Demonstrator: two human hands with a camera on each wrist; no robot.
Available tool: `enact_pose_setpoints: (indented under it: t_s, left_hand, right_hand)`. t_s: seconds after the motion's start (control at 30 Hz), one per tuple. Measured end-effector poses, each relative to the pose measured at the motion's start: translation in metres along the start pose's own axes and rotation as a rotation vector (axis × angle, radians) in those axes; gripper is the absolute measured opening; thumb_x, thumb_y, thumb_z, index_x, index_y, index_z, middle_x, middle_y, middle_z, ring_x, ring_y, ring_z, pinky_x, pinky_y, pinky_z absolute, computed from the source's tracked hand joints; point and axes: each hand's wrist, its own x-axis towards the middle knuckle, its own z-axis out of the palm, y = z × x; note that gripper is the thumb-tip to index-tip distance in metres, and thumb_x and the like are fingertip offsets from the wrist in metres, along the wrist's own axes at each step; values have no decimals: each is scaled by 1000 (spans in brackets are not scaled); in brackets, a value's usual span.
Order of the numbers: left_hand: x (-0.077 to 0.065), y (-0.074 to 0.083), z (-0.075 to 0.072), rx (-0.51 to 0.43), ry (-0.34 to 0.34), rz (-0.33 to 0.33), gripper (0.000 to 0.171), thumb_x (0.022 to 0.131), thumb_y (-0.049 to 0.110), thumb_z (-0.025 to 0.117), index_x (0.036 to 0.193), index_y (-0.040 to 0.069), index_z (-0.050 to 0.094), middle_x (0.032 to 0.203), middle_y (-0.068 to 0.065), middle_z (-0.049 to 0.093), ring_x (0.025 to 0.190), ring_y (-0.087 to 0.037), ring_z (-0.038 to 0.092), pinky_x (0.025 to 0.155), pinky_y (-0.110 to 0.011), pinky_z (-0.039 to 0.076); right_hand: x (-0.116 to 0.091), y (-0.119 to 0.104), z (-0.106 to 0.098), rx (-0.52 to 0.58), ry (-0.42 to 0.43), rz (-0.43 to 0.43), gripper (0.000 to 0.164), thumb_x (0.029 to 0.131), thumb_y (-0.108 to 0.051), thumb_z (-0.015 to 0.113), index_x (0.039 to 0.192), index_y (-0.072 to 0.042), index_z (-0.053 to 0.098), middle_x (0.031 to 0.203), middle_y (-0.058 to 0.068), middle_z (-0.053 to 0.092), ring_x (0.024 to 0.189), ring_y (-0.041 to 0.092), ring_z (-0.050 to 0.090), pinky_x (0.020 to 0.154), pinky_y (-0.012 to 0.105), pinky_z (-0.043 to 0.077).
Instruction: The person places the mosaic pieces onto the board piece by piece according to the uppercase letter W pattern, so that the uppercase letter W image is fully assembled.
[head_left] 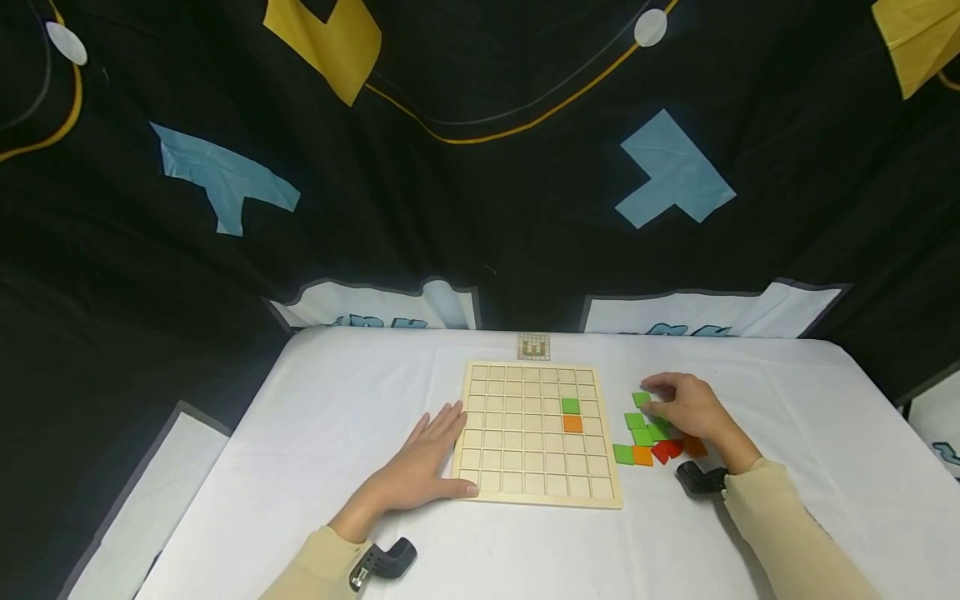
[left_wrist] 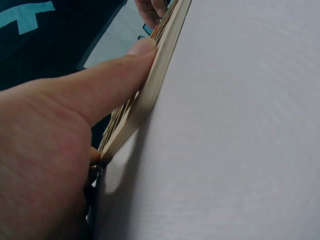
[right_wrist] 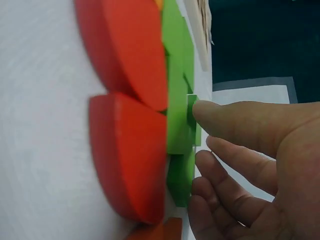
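My left hand [head_left: 420, 467] lies with fingers stretched out along the left edge of a wooden grid board [head_left: 480, 497]. Its thumb [left_wrist: 117, 75] rests on the board's near-left corner. One green square tile [head_left: 571, 406] and one orange square tile [head_left: 573, 424] sit in neighbouring cells. Right of the board, my right hand [head_left: 686, 408] is over a loose pile, fingers bent. Its thumb [right_wrist: 235, 120] touches a green tile [right_wrist: 191, 117] at the pile's far end. The index finger is close to that tile; whether it pinches it, I cannot tell.
Several green tiles [head_left: 634, 421], an orange tile [head_left: 642, 456] and red rounded pieces [right_wrist: 137, 160] lie close together beside the board. Behind the board is a small patterned card [head_left: 533, 347]. A white cloth [head_left: 360, 400] covers the table, and a black curtain [head_left: 450, 233] hangs behind.
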Motion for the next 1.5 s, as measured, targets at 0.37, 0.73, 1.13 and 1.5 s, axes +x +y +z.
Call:
enact_pose_setpoints:
  t_s: [0.37,0.73,1.13,1.5]
  left_hand:
    - [1,0,-1,0,-3,-1,109,84,61,70,158,-3,21,167,-15,11,155,-29,4,123,-52,0]
    - [1,0,-1,-2,1,5,110,84,61,70,157,-4,21,167,-15,11,155,-30,4,123,-52,0]
    - [-1,0,0,-7,-4,-4,109,84,60,71,158,-3,21,167,-15,10,155,-29,4,124,-52,0]
    - [0,0,-1,1,-1,6,109,84,59,71,158,-4,21,167,-16,12,155,-31,6,123,-53,2]
  right_hand:
    - [3,-1,1,-30,9,-26,41,90,-11,71,126,4,65,124,26,62,104,36,56,97,55,51]
    - [6,-2,0,-53,-24,-20,36,91,-10,70,125,2,67,126,27,60,103,36,55,98,56,51]
    - [2,-1,-2,-77,-34,-43,33,93,-10,69,124,2,67,125,27,60,105,37,55,99,57,49]
    - [-5,-5,0,-48,11,-66,35,94,-13,70,126,2,66,131,28,58,112,40,55,102,59,46]
